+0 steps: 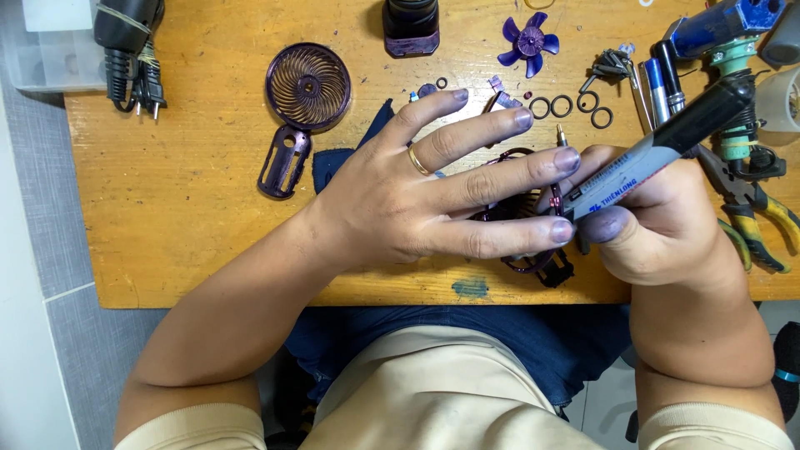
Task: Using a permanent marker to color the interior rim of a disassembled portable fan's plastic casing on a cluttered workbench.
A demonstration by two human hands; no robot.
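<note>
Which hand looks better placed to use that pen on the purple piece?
Right hand, probably: it grips the marker, tip near the purple part. The left hand lies spread over that part.

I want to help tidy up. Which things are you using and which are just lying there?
In use: left hand on purple fan part; right hand holding marker.

Lying about: grille, fan blade, rings, pliers, plug.

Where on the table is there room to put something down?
The wooden table is bare on its left side, below the plug and the round purple grille, out to the left hand. The right side is crowded: pliers, black rings, tools, and the right hand with its marker.
</note>
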